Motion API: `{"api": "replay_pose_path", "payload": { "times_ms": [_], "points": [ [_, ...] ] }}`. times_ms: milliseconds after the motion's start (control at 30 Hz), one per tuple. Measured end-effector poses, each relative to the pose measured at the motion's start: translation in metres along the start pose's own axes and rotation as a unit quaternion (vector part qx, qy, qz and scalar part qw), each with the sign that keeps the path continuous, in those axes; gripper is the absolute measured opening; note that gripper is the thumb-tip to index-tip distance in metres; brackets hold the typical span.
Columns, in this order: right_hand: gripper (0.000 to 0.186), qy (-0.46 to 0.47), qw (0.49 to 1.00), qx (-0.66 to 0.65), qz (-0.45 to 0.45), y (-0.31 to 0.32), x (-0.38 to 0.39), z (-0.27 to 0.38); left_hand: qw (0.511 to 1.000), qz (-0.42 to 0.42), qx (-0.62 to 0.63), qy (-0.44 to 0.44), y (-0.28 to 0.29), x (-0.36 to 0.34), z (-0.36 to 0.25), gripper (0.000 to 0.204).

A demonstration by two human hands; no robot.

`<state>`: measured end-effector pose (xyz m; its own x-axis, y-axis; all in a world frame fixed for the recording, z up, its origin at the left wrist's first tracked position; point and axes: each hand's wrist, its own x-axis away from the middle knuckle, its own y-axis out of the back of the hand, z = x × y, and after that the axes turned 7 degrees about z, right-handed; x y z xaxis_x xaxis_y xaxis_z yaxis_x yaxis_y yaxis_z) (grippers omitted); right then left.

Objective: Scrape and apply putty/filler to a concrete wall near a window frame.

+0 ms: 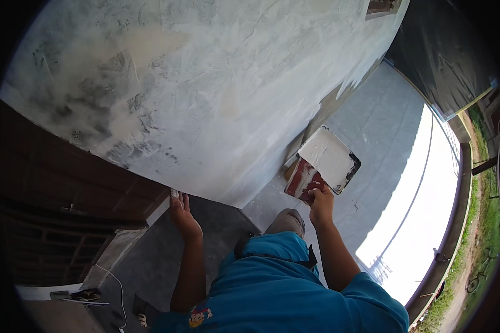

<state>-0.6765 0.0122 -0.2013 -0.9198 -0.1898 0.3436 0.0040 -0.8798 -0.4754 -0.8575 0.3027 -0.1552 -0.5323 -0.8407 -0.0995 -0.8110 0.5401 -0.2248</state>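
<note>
My right hand (320, 204) is closed on the near edge of a flat reddish board (299, 186) smeared with white. Just past it, partly overlapped by the board, lies a shallow dark-edged tray (332, 155) covered in thick white paste. Off to the left, my left hand (186, 221) reaches up to the lower edge of the wall (216, 105), fingers stretched out and whitened at the tips. Whether those fingers touch the wall I cannot tell. The wall carries uneven white and grey coating with dark patches at the left.
Dark brown slatted panels (66, 166) stand at the left. A white cable (119, 294) trails over the dark floor (161, 255) at lower left. The grey paved floor (383, 122) runs rightward into bright sunlight, bounded by a low curb wall (455, 222). A dark sheet (439, 55) hangs at upper right.
</note>
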Motion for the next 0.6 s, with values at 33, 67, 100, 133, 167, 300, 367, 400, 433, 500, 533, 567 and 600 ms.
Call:
{"api": "replay_pose_path", "payload": {
  "times_ms": [33, 67, 100, 133, 167, 300, 367, 400, 433, 500, 533, 567, 600],
  "points": [
    [0.024, -0.005, 1.0, 0.0, -0.023, 0.019, -0.004, 0.002, 0.999, -0.014, -0.012, 0.048, -0.002, 0.011, 0.012, 0.061],
    [0.023, 0.004, 0.999, 0.008, -0.044, 0.036, -0.015, 0.002, 0.995, -0.029, -0.024, 0.089, -0.008, 0.018, 0.023, 0.059],
    [0.022, 0.011, 0.998, 0.018, -0.062, 0.054, -0.025, 0.001, 0.994, -0.021, -0.031, 0.102, -0.011, 0.029, 0.042, 0.059],
    [0.022, 0.005, 0.997, 0.018, -0.076, 0.074, -0.034, 0.002, 0.981, -0.034, -0.048, 0.183, -0.016, 0.04, 0.066, 0.061],
    [0.02, 0.019, 0.994, 0.039, -0.098, 0.097, -0.046, 0.002, 0.961, -0.05, -0.066, 0.262, -0.024, 0.047, 0.087, 0.064],
    [0.019, 0.01, 0.97, 0.168, -0.177, 0.152, -0.094, 0.022, 0.911, 0.0, -0.153, 0.383, -0.082, 0.074, 0.142, 0.064],
    [0.023, 0.017, 0.934, 0.292, -0.203, 0.204, -0.136, 0.017, 0.882, 0.084, -0.161, 0.435, -0.112, 0.091, 0.173, 0.068],
    [0.023, 0.004, 0.932, 0.297, -0.206, 0.213, -0.157, 0.019, 0.876, 0.078, -0.167, 0.446, -0.131, 0.095, 0.184, 0.068],
    [0.025, -0.012, 0.905, 0.384, -0.184, 0.22, -0.179, 0.019, 0.86, 0.077, -0.15, 0.482, -0.153, 0.1, 0.197, 0.068],
    [0.028, -0.034, 0.855, 0.5, -0.137, 0.237, -0.218, 0.014, 0.833, 0.071, -0.139, 0.531, -0.191, 0.109, 0.223, 0.069],
    [0.029, -0.037, 0.838, 0.533, -0.111, 0.248, -0.241, 0.011, 0.827, 0.072, -0.114, 0.546, -0.214, 0.113, 0.24, 0.069],
    [0.03, -0.05, 0.828, 0.553, -0.082, 0.254, -0.264, 0.01, 0.821, 0.065, -0.091, 0.559, -0.232, 0.119, 0.256, 0.07],
    [0.031, -0.063, 0.817, 0.571, -0.048, 0.256, -0.284, 0.009, 0.821, 0.071, -0.08, 0.561, -0.247, 0.127, 0.273, 0.073]
  ]
}}
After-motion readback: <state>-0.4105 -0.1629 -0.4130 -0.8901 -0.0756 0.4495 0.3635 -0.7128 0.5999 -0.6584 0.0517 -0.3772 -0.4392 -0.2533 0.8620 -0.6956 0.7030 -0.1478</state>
